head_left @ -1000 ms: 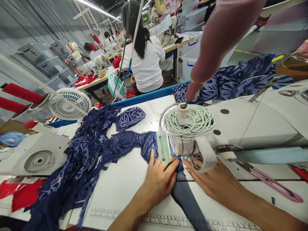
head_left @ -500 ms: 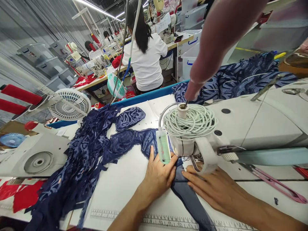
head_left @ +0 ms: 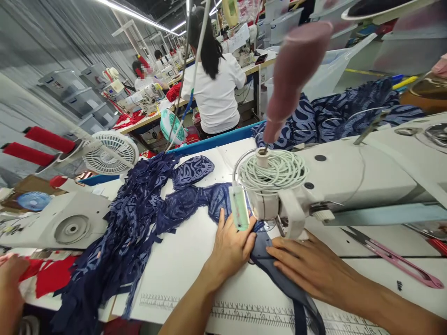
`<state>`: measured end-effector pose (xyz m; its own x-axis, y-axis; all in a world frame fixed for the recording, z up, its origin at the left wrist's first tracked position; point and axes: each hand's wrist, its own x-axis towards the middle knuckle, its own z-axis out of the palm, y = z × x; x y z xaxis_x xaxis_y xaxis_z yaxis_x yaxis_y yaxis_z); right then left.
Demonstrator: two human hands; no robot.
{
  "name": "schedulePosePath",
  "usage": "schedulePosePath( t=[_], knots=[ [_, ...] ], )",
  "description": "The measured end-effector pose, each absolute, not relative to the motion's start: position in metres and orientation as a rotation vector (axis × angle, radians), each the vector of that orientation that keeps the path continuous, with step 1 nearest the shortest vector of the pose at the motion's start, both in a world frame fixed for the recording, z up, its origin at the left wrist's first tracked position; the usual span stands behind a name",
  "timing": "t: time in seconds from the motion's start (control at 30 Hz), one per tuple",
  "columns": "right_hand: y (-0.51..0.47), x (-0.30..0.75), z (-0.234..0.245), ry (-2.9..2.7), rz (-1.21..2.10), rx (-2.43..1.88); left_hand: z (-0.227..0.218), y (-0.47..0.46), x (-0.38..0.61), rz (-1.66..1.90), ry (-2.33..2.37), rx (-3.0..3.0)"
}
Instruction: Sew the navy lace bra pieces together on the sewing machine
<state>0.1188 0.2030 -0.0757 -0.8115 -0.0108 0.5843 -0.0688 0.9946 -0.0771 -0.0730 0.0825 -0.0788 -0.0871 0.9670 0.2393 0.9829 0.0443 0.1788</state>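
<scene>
My left hand (head_left: 230,249) lies flat, fingers spread, on dark blue lace fabric (head_left: 188,202) just left of the needle area of the white sewing machine (head_left: 349,181). My right hand (head_left: 307,265) rests flat on a plain navy strip (head_left: 279,274) that runs from under the machine head toward the table's front edge. Both hands press cloth to the white table (head_left: 185,260). A small green lamp (head_left: 239,208) hangs over my left fingers. A coil of white cord (head_left: 274,170) sits on top of the machine head.
A heap of blue patterned pieces (head_left: 118,242) trails off the table's left. Pink thread snips (head_left: 394,260) lie at right. A white fan (head_left: 110,152), red thread cones (head_left: 49,138), and red cloth (head_left: 50,275) sit left. Another person's hand (head_left: 10,288) shows at bottom left; a co-worker (head_left: 214,88) sits ahead.
Both hands have slid slightly up toward the needle with the cloth, and the navy strip has bunched more between them. Another person's hand has appeared at the bottom left.
</scene>
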Motion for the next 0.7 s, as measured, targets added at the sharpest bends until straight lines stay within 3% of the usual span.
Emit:
schedulePosePath(
  t=[0.23, 0.33, 0.47, 0.57, 0.7],
  knots=[
    [0.213, 0.123, -0.103, -2.508, 0.034, 0.198, -0.068, 0.056, -0.075, -0.435, -2.281, -2.223],
    [0.218, 0.120, -0.111, -2.473, 0.091, 0.293, -0.061, 0.022, -0.073, -0.618, -2.272, -2.322],
    [0.219, 0.118, -0.115, -2.432, 0.102, 0.354, -0.057, -0.016, -0.080, -1.162, -2.675, -1.474],
    [0.217, 0.118, -0.116, -2.461, 0.109, 0.315, -0.052, -0.020, -0.092, -1.174, -2.931, -0.865],
    [0.214, 0.118, -0.109, -2.463, 0.079, 0.309, -0.052, 0.008, -0.098, -1.136, -2.984, -0.768]
  ],
)
